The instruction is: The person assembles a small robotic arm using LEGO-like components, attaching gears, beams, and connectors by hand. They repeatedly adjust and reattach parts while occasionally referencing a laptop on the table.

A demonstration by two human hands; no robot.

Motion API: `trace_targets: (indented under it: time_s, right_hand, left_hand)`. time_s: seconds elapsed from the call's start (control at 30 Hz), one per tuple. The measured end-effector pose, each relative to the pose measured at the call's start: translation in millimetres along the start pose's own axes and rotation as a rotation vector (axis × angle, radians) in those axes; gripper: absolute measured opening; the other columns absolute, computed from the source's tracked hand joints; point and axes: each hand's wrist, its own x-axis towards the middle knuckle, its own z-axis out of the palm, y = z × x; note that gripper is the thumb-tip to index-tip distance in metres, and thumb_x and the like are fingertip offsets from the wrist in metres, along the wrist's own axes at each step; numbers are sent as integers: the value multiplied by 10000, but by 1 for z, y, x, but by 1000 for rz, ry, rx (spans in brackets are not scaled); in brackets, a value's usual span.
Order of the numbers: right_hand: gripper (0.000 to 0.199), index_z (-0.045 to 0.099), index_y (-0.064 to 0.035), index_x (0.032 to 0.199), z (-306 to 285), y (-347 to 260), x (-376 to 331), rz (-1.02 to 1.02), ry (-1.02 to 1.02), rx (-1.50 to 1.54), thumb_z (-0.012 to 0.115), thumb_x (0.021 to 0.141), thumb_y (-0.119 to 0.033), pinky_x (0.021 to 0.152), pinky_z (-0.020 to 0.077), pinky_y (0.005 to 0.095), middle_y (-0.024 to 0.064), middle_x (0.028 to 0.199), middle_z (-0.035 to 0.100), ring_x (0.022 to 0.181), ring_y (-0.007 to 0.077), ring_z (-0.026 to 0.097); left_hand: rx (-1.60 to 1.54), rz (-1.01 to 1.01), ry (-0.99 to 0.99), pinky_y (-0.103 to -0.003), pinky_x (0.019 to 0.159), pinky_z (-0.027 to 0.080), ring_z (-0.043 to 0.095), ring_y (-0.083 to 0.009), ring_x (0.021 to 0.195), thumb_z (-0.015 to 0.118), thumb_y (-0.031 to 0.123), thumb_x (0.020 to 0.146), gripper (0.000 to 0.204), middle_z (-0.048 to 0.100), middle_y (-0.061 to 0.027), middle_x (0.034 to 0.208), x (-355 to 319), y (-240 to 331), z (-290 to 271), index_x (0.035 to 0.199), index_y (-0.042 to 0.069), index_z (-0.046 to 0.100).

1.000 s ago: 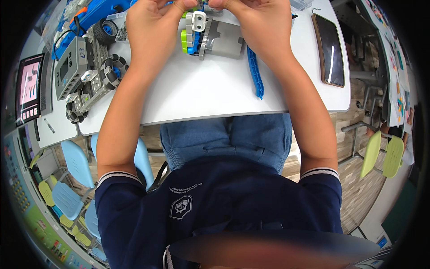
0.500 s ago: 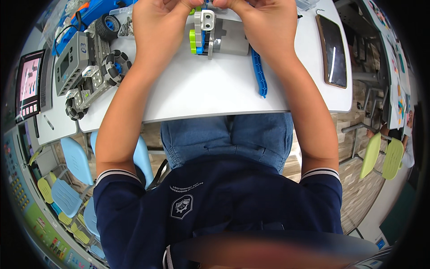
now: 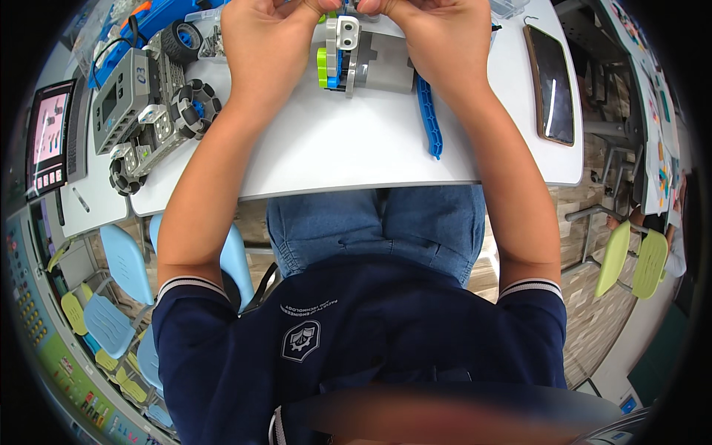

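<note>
We pinch the grey motor block [image 3: 371,59] with both hands [image 3: 267,44] [image 3: 437,41]; squeezing unevenly could pop its green piece [image 3: 322,65] off.

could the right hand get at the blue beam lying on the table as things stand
Probably yes. The blue beam lies flat on the white table just beside the right hand, with nothing on top of it. That hand is busy on the grey and green block assembly, though.

A white table [image 3: 356,159] carries a grey motor block [image 3: 371,63] with green and blue parts near the far edge, a blue beam [image 3: 429,119] just right of it, a dark phone [image 3: 552,81] further right, and a grey wheeled robot [image 3: 148,104] at the left; a tablet [image 3: 48,133] lies on the neighbouring table
</note>
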Motion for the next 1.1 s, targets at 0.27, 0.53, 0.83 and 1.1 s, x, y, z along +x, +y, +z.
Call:
trace_targets:
  time_s: [0.27, 0.53, 0.83, 1.1]
  right_hand:
    - [133, 662, 32, 792, 1, 3, -2, -21, 12, 42, 652, 809, 164, 708, 554, 230, 65, 820, 699, 765, 103, 660]
    - [150, 623, 42, 799, -2, 12, 1, 4, -41, 175, 609, 835, 187, 717, 569, 247, 91, 863, 690, 775, 125, 663]
    - [150, 615, 40, 777, -2, 12, 1, -77, -42, 49, 629, 815, 184, 693, 565, 248, 88, 850, 681, 760, 121, 658]
    - [142, 619, 44, 770, -1, 10, 2, -126, -41, -13, 642, 801, 181, 681, 559, 246, 80, 831, 680, 745, 117, 658]
  left_hand:
    - [-20, 68, 19, -238, 779, 533, 653, -104, 854, 658, -153, 831, 148, 710, -73, 910, -2, -3, 1, 911, -30, 676]
    - [30, 76, 46, -240, 776, 529, 652, -102, 846, 671, -157, 813, 151, 722, -75, 900, -3, -4, -1, 887, -29, 697]
    - [81, 115, 57, -241, 758, 525, 652, -101, 827, 684, -161, 794, 152, 727, -75, 880, -3, -2, 0, 869, -32, 715]
    - [136, 140, 65, -238, 753, 526, 657, -108, 813, 673, -162, 794, 161, 729, -76, 873, -4, -1, 3, 882, -37, 722]
